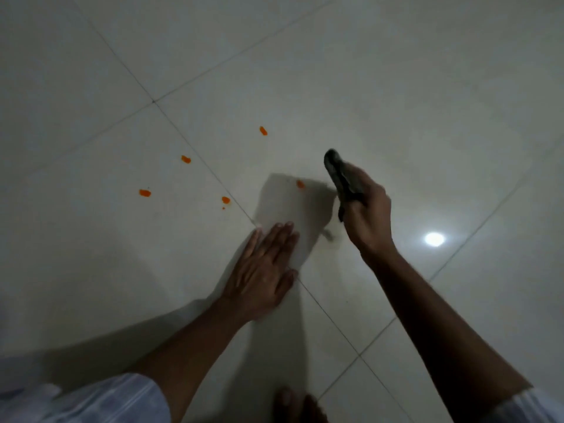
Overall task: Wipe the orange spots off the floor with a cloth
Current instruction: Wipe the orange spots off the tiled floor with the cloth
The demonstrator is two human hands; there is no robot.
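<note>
Right grip [364,209] clutches dark crumpled cloth [338,170] (5 orange spots [145,192]).

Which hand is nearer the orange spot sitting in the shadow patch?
Right. The right hand, gripping a dark cloth, hovers just right of that spot. The left hand lies flat on the floor, well below it.

Dark cloth [343,178] mostly hidden inside right hand [367,215], bare foot [297,406] cut off at bottom edge
</note>
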